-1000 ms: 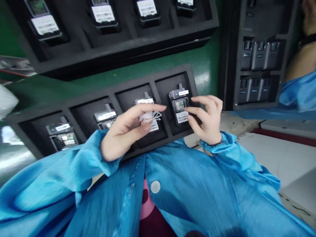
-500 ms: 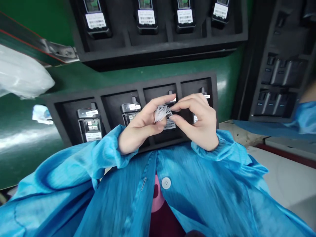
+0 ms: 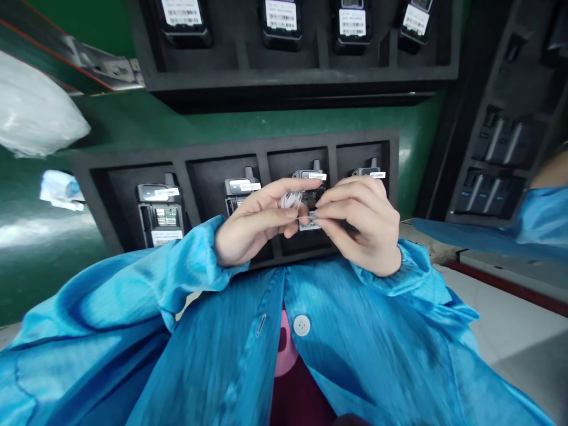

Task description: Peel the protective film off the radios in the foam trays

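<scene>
In your left hand [image 3: 248,228] you hold a small bundle [image 3: 290,200] of white threads, in the gap between thumb and forefinger. These two fingers are partly open, the forefinger stretched out above; how the others press the bundle, I cannot tell. Your right hand [image 3: 364,222] has its fingertips almost together, and they seem to pinch a thin thread [image 3: 305,218] that runs across from the left thumb. Both hands are above the radio [image 3: 309,200] in the third compartment from the left of the black tray [image 3: 261,158], which lies on the green tabletop [image 3: 248,127].

I judge the threads to be very light, flexible and rather slippery, so they can slide out or tangle in a loose grip. It is better to squeeze the bundle gently at its middle, and to take a single thread near its end. The radio is probably stiff and heavier; hold it by the sides, because its uncovered inner parts may be fragile.
</scene>
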The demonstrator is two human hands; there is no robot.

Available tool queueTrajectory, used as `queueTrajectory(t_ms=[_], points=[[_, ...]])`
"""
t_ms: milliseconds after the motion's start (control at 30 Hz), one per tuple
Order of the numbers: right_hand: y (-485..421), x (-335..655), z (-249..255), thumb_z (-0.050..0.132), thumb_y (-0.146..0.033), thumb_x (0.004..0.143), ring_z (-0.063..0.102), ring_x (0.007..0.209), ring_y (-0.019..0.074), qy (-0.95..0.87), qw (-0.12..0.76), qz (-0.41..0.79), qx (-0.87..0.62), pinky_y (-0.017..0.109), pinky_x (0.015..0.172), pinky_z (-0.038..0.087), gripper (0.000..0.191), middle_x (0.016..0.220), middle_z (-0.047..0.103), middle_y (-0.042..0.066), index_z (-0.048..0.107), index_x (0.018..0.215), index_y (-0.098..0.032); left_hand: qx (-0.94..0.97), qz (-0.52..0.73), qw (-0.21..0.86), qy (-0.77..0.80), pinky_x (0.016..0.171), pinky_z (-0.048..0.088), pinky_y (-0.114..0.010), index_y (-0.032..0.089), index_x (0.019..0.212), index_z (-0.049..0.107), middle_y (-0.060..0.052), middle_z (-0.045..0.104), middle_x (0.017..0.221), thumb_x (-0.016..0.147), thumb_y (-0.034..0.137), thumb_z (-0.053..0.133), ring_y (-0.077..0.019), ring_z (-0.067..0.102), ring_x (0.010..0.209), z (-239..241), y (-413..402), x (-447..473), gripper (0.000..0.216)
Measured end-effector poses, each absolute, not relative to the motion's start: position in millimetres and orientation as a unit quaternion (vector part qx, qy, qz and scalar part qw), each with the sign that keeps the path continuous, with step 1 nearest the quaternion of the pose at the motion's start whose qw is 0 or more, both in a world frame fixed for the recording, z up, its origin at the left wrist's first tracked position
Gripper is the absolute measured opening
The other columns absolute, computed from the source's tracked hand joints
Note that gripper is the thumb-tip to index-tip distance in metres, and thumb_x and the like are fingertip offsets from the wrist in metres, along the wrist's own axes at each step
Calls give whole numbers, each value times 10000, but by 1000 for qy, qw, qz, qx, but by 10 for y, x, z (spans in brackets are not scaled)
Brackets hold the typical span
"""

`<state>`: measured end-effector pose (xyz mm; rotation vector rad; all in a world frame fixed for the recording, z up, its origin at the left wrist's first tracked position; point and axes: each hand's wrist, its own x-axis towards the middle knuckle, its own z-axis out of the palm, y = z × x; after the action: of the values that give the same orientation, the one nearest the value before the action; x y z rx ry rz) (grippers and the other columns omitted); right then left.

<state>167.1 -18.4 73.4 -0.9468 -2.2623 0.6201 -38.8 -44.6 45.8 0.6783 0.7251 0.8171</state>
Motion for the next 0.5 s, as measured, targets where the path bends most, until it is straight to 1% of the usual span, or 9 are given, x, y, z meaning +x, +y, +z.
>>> queueTrajectory(t_ms=[100,200,267,333,400,433,500], points=[[-180,1677,780,642,-248,865,635,957,180,-862,290,244,-337,389,884,491,46,936,693,-4,658,908,-257,268,373,825,330,562,419,-237,233,1298,598,-73,641,919,865,281,604,-105,532,677,434,-445,-381,436],[-189,1692,844,654,-278,851,611,954,188,-862,290,259,-326,403,875,495,22,921,655,10,661,858,-259,281,391,804,348,501,375,-214,266,1274,609,-42,653,913,860,271,613,-57,468,553,432,-425,-402,414],[-203,1712,864,669,-290,836,585,970,200,-849,303,255,-349,425,899,483,30,928,628,19,664,832,-261,296,416,778,367,439,302,-206,277,1239,623,-10,637,857,849,271,633,-26,361,462,440,-399,-438,391],[-216,1729,833,672,-291,835,561,1011,218,-833,299,251,-392,457,953,455,38,954,613,31,669,814,-260,305,446,750,382,416,254,-210,273,1181,648,21,583,745,840,276,656,-26,314,434,449,-372,-485,341],[-219,1735,734,665,-303,844,548,1041,229,-820,277,249,-434,482,1000,419,72,983,605,38,674,793,-253,347,475,691,419,453,301,-229,254,1093,684,29,532,664,850,286,659,-57,376,470,456,-357,-535,246],[-215,1733,662,661,-312,848,544,1050,231,-815,262,243,-456,489,1013,404,91,997,603,39,676,785,-247,389,478,648,448,495,343,-248,242,1045,701,21,528,650,863,292,647,-80,427,514,457,-357,-559,196],[-200,1723,498,662,-323,846,539,1060,230,-807,240,219,-493,493,1014,388,108,1016,601,34,677,781,-238,509,444,544,498,607,406,-297,225,968,726,-5,564,673,887,286,611,-128,499,628,452,-368,-599,154]])
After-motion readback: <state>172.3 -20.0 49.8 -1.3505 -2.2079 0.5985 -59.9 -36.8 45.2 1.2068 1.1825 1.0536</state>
